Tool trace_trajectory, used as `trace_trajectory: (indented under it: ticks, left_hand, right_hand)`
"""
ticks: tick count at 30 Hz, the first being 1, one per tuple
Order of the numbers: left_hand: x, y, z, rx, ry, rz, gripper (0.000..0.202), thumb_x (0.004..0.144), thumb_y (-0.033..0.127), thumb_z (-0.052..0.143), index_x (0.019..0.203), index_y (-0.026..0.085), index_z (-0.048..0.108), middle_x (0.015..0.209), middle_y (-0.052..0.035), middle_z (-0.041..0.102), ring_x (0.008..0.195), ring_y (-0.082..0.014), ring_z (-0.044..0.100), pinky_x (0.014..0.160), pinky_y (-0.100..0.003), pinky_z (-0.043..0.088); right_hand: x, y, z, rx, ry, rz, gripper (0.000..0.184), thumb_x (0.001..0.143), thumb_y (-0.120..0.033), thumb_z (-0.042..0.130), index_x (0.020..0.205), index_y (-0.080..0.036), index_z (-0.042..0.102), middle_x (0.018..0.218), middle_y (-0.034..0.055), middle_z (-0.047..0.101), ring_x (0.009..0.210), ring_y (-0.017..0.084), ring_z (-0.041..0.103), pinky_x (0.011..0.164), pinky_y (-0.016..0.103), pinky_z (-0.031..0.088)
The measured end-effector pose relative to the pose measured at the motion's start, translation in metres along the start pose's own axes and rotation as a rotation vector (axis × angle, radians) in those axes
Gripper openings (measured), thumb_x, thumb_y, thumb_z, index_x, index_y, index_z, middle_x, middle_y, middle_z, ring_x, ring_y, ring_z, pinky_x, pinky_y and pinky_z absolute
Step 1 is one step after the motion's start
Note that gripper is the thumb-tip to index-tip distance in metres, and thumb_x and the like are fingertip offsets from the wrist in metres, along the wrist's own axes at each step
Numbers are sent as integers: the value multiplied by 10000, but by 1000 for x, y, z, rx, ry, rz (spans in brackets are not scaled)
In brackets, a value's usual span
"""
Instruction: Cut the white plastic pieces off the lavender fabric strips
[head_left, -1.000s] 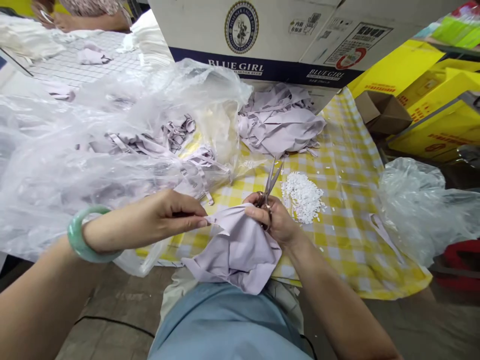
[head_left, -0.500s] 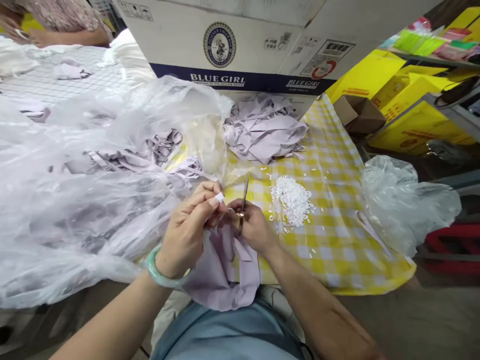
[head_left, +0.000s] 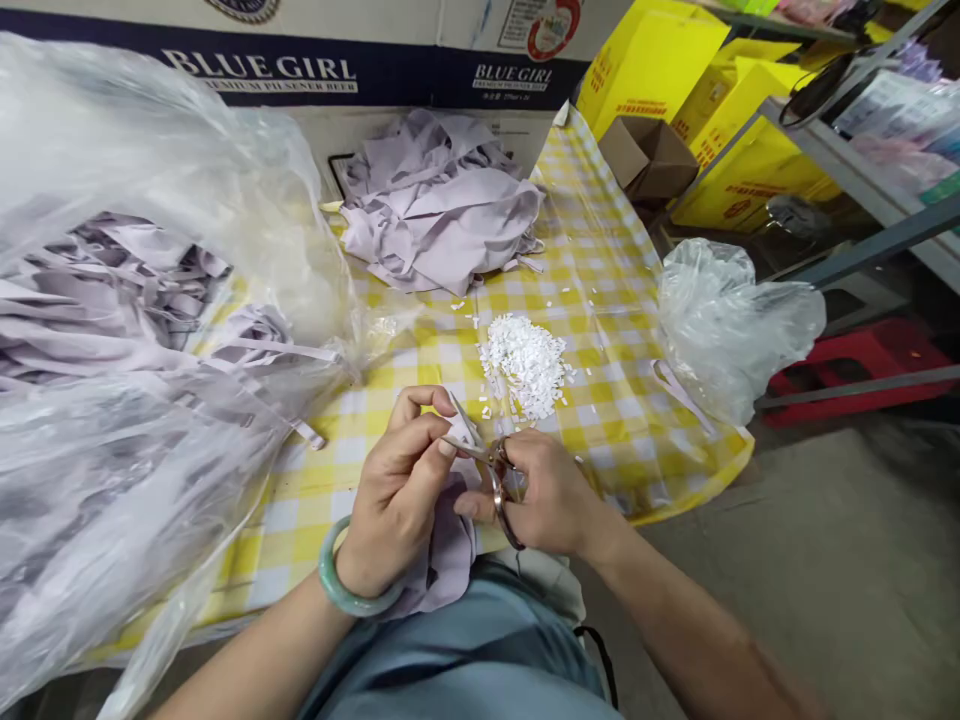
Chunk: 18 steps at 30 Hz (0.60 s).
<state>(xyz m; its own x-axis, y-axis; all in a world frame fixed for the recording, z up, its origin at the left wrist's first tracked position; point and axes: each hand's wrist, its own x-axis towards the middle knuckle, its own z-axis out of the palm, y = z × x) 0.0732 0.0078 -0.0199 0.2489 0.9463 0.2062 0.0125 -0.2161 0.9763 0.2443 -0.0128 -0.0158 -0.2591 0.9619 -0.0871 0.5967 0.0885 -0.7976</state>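
My left hand [head_left: 397, 490], with a green bangle on the wrist, pinches an edge of a lilac garment [head_left: 448, 555] that hangs down onto my lap. My right hand [head_left: 544, 492] grips small scissors [head_left: 480, 450] with their blades parted at the spot my left fingers hold. A heap of small white clippings [head_left: 525, 365] lies on the yellow checked tablecloth [head_left: 607, 300] just beyond my hands.
A big clear plastic bag [head_left: 150, 330] full of lilac garments fills the left. A loose pile of lilac garments [head_left: 442, 220] sits at the back by a Blue Girl cardboard box [head_left: 300, 60]. Another plastic bag [head_left: 735, 320], yellow boxes and a metal shelf stand on the right.
My view has tipped down and closer. The scissors swung from pointing away to lying across the fabric with blades parted, and my left hand closed in on the same spot.
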Motion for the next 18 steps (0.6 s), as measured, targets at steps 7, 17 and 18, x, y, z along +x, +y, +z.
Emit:
trace_trajectory:
  ticks: [7, 17, 18]
  left_hand:
    - [4, -4, 4, 145, -22, 78, 245, 980, 252, 459, 780, 199, 590, 935, -71, 493, 1028, -236, 468, 873, -387, 437]
    - [4, -8, 6, 119, -54, 106, 211, 969, 175, 466, 821, 213, 612, 840, -54, 527, 1020, -230, 447, 894, -395, 404]
    - [3, -9, 7, 115, -54, 113, 210, 970, 180, 468, 818, 216, 609, 823, -51, 535, 1018, -231, 449, 897, -396, 403]
  right_hand:
    - [1, 5, -2, 59, -20, 62, 496, 676, -595, 771, 534, -207, 497, 529, -19, 540, 545, 126, 461, 586, 264, 340]
    - [1, 7, -1, 100, 0, 73, 480, 682, -549, 775, 547, -204, 470, 528, -17, 528, 525, 117, 455, 554, 253, 318]
    - [1, 8, -1, 102, 2, 71, 479, 686, -544, 774, 545, -204, 468, 527, -17, 528, 526, 117, 455, 552, 252, 318]
